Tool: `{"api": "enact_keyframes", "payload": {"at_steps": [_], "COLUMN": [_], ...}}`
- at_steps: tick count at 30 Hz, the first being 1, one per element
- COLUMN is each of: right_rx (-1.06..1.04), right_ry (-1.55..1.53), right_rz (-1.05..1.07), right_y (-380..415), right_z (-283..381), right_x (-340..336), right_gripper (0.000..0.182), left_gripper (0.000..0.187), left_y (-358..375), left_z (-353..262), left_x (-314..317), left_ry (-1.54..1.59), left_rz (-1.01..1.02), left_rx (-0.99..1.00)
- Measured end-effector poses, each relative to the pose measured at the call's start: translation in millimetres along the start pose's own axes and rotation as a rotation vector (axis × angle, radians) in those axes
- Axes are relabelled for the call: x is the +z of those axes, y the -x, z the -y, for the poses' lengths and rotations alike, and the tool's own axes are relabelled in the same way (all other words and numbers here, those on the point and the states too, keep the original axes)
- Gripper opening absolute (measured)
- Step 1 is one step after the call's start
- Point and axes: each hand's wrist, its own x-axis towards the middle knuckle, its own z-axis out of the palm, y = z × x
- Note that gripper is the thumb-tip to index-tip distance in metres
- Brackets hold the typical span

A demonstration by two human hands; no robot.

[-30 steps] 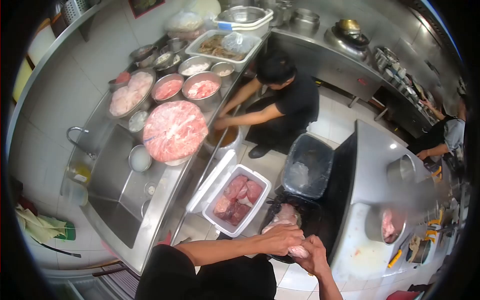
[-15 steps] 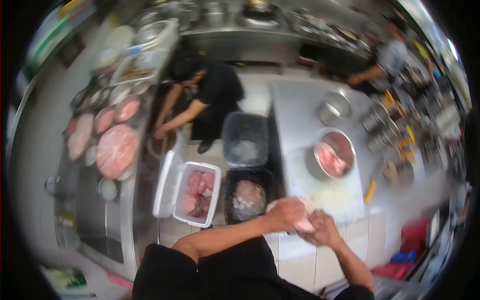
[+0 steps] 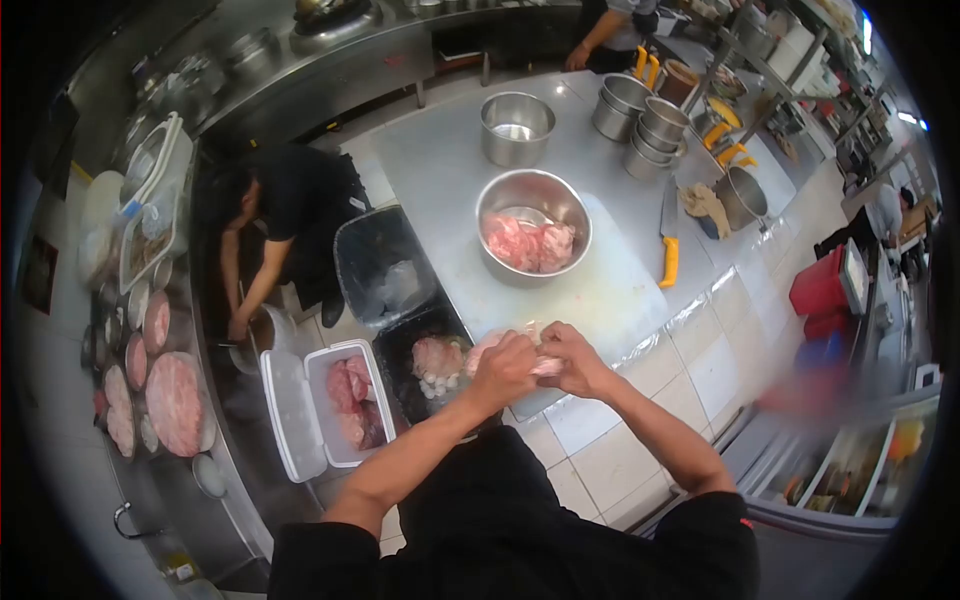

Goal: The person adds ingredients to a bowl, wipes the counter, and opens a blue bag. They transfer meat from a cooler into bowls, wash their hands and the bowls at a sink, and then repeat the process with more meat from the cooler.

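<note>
Over the near edge of the white cutting board (image 3: 620,290), my left hand (image 3: 505,368) is closed on a piece of pale pink raw meat (image 3: 548,367). My right hand (image 3: 575,358) grips the same meat from the other side, and the two hands almost touch. Fingers cover much of the piece. On the board just beyond stands a steel bowl (image 3: 581,215) with chunks of pink raw meat (image 3: 530,245) in it. A black bin (image 3: 400,345), lined with plastic and holding meat scraps, is left of my hands.
A knife (image 3: 670,235) with a yellow handle lies right of the board, near a cloth (image 3: 706,208) and steel pots (image 3: 640,130). An open white cooler (image 3: 345,405) of meat stands at left. Beside it a person in black (image 3: 290,210) bends over a bucket (image 3: 262,335).
My view has turned rightward, so the table and bowl appear farther left. Both hands remain on the meat, now closer together at the board's edge.
</note>
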Motion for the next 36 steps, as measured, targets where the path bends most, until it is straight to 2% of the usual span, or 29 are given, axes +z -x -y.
{"api": "enact_keyframes", "payload": {"at_steps": [2,3,5,6,10,12,13,14,15,16,17,18,19,20,21,23,24,26,30,32,34,36], "right_rx": [-0.099,-0.087,-0.13,-0.146,-0.23,-0.243,-0.242,-0.049,0.145,0.143,0.108,0.071,0.064,-0.027,-0.12,-0.097,-0.071,-0.035,0.024,0.004,-0.017,0.046], "right_ry": [-0.013,-0.021,0.111,0.139,0.268,-0.071,-0.072,-0.273,-0.47,-0.467,-0.355,-0.241,-0.24,-0.156,-0.072,-0.097,-0.123,-0.15,-0.214,-0.315,-0.417,-0.62], "right_rz": [0.05,0.049,0.183,0.173,0.289,0.081,0.084,-0.029,-0.143,-0.14,-0.23,-0.316,-0.307,-0.331,-0.353,-0.372,-0.404,-0.378,-0.32,-0.288,-0.258,-0.231], "right_y": [-1.3,-4.2,-5.4,-4.0,-4.9,-8.0,-9.3,-11.9,-14.9,-17.7,-19.5,-22.2,-23.9,-24.7,-25.7,-25.3,-25.9,-25.7,-24.2,-26.1,-30.1,-31.8], "right_z": [-8.0,-9.2,-7.7,-6.6,-6.7,-1.6,-2.0,-2.0,-1.9,-0.9,1.0,5.2,10.0,16.0,19.8,15.6,14.0,13.1,14.7,16.1,17.2,17.7], "right_x": [10.9,10.9,15.0,15.8,3.1,-1.5,0.7,3.9,5.5,5.7,6.4,5.7,3.5,-0.5,-2.9,1.4,2.7,2.3,7.5,5.4,3.8,3.8], "right_gripper": [0.032,0.032,0.026,0.022,0.023,0.023,0.023,0.024,0.028,0.028,0.031,0.035,0.035,0.036,0.038,0.039,0.039,0.038,0.035,0.035,0.035,0.038], "left_gripper": [0.016,0.016,0.015,0.015,0.017,0.018,0.018,0.018,0.019,0.023,0.023,0.027,0.031,0.036,0.036,0.037,0.037,0.036,0.034,0.018,0.012,0.013], "left_y": [12.7,15.6,24.3,23.5,16.7,9.3,5.5,3.9,1.7,-2.0,-5.9,-10.5,-13.0,-14.2,-14.3,-11.6,-11.6,-11.6,-19.7,-17.0,-14.5,-13.2], "left_z": [5.5,7.9,10.6,8.4,18.2,21.4,19.3,15.8,10.9,6.6,0.4,-8.2,-12.3,-8.7,-4.1,6.8,10.3,15.4,16.6,28.2,41.9,48.8], "left_x": [0.5,0.2,-2.7,-5.7,-10.4,-15.7,-18.0,-18.2,-17.8,-17.9,-16.5,-14.6,-14.5,-19.0,-17.6,-12.2,-12.1,-12.1,-10.3,-13.1,-14.6,-15.9], "left_ry": [-0.021,-0.014,-0.08,-0.062,-0.011,0.018,0.05,0.051,0.09,0.127,0.125,0.267,0.411,0.47,0.47,0.67,0.669,0.541,0.526,0.814,0.917,1.021], "left_rz": [0.028,0.038,0.054,0.07,0.053,0.078,0.103,0.101,0.141,0.179,0.173,0.124,0.074,0.215,0.205,0.282,0.275,0.344,0.33,0.307,0.298,0.295], "left_rx": [0.055,0.049,0.087,0.075,0.088,0.023,-0.038,-0.039,-0.149,-0.257,-0.258,-0.372,-0.486,-0.547,-0.551,-0.556,-0.557,-0.386,-0.279,-0.455,-0.523,-0.596]}}
